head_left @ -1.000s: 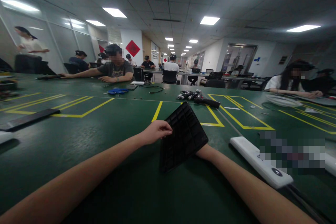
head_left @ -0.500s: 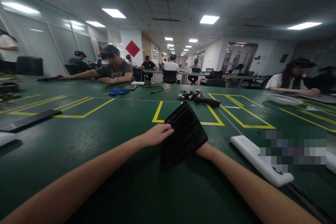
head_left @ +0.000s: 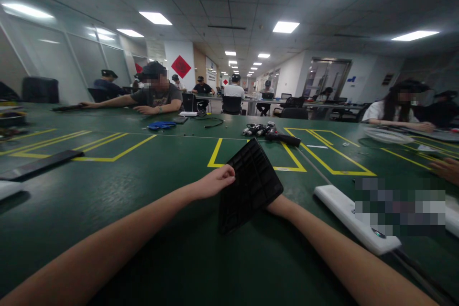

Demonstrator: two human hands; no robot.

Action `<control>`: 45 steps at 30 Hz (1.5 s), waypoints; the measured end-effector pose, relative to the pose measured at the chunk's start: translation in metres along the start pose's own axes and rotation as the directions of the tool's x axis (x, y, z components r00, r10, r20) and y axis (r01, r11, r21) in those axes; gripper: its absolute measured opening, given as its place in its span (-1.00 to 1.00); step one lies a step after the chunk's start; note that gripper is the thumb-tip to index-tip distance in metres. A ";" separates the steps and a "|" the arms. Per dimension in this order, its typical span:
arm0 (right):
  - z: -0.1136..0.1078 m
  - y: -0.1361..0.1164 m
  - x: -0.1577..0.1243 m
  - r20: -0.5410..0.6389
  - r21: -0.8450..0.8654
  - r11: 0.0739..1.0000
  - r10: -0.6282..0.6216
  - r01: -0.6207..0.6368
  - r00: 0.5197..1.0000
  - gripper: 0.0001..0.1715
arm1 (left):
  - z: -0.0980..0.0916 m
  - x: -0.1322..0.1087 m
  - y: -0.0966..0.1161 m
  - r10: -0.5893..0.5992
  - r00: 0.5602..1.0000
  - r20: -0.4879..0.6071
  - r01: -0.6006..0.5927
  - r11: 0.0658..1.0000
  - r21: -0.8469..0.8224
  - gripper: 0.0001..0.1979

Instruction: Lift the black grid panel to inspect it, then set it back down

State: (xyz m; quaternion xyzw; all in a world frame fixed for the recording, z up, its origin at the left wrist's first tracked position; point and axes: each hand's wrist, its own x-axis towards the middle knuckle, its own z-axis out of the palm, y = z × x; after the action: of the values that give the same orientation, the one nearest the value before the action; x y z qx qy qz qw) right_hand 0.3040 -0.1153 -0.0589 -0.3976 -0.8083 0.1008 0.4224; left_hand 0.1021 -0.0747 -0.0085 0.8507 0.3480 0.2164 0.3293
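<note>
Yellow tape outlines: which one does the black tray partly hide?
The middle outline, just beyond the left hand; the black tray interrupts its near edge. The outlines on either side aren't overlapped by the tray.

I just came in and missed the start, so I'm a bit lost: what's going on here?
A black compartmented tray is being handled, tilted, by a person's two bare hands at a green table. The left hand is at the tray's left edge; the right hand is mostly hidden behind it. Whether the tray touches the table is unclear. A white power strip lies to the right, and a co-worker sits across the table.
</note>
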 end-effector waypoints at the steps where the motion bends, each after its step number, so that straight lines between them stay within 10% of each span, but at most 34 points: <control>1: 0.000 0.001 0.000 -0.001 0.003 1.000 0.000 0.000 1.000 -0.56 | -0.001 0.000 0.001 -0.009 1.000 -0.006 0.009 1.000 -0.023 -0.84; 17: -0.003 -0.003 0.000 0.010 0.037 0.998 0.042 -0.043 0.999 -0.51 | -0.006 0.001 0.003 -0.010 1.000 -0.024 0.010 1.000 -0.004 -0.85; 25: -0.002 0.000 -0.001 0.046 -0.050 0.999 -0.014 0.017 0.999 -0.57 | -0.004 0.003 0.003 -0.337 0.939 0.065 0.297 0.701 -0.648 -0.86; 31: 0.004 0.005 -0.002 0.007 0.055 0.998 0.036 -0.036 0.999 -0.48 | -0.004 0.000 0.000 -0.134 0.989 0.063 0.143 0.975 -0.168 -0.46; 38: -0.006 -0.003 0.009 0.130 0.063 0.998 -0.011 0.002 0.991 -0.58 | -0.006 0.009 -0.007 0.165 0.971 -0.174 -0.113 0.954 0.277 -0.70; 45: -0.055 0.043 0.011 -0.177 -0.459 0.749 0.450 -0.478 0.875 -0.49 | -0.094 0.007 -0.058 -0.233 0.776 -0.587 0.529 0.747 0.403 -0.59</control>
State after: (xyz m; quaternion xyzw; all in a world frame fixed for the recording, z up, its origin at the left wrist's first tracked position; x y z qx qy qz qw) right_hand 0.3660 -0.0879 -0.0396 -0.6818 -0.6708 -0.0162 0.2916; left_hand 0.0247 0.0005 0.0163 0.7279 0.6402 0.2453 0.0085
